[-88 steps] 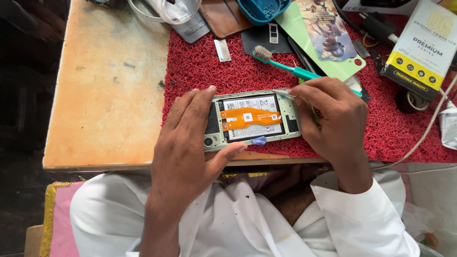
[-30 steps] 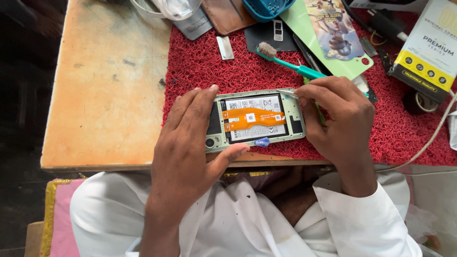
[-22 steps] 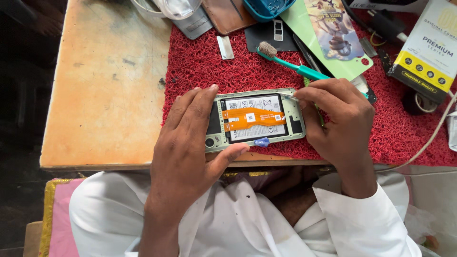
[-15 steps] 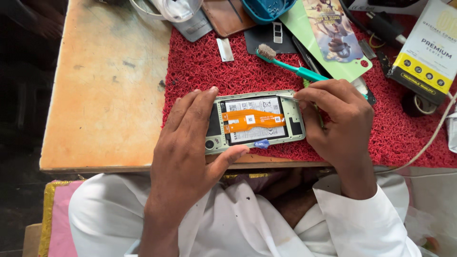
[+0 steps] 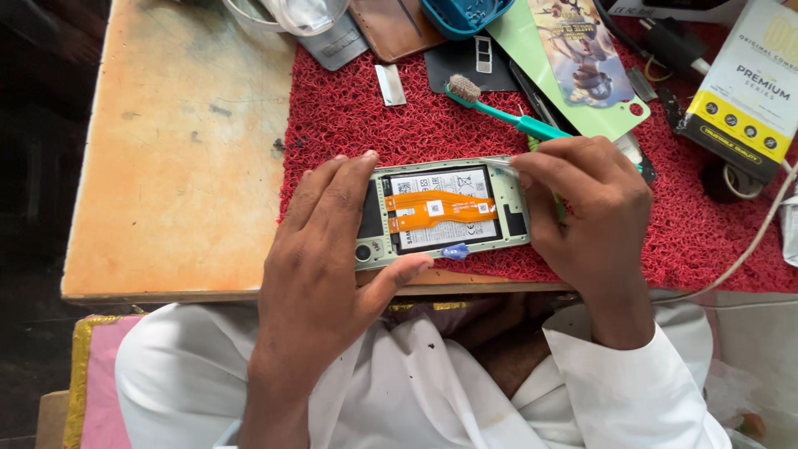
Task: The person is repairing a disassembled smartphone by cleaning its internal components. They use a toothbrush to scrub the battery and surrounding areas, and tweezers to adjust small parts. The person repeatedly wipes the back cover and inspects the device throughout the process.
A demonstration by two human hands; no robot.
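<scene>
A wooden table fills the left of the view, its top worn and stained, and a red looped mat covers its right part. The person sits close against the near edge in white sleeves.

On the mat, near that front edge, lies an opened phone, back cover off, long side running left to right. Its pale green frame surrounds a battery crossed by an orange flex cable, and a small blue pick sticks out from the lower edge.

The left hand clamps the phone's left end: fingers lie over the top left corner and camera end, the thumb presses against the bottom edge just left of the blue pick. So the phone sits between thumb and fingers, flat on the mat.

The right hand covers the right end, thumb and forefinger pressed together at the top right corner, pinching something thin and pale that I cannot make out. The phone's body stretches leftward from that pinch.

Behind the hands lie a teal toothbrush, a green printed card and a yellow and white box at the far right. A small metal strip rests on the mat further left.
</scene>
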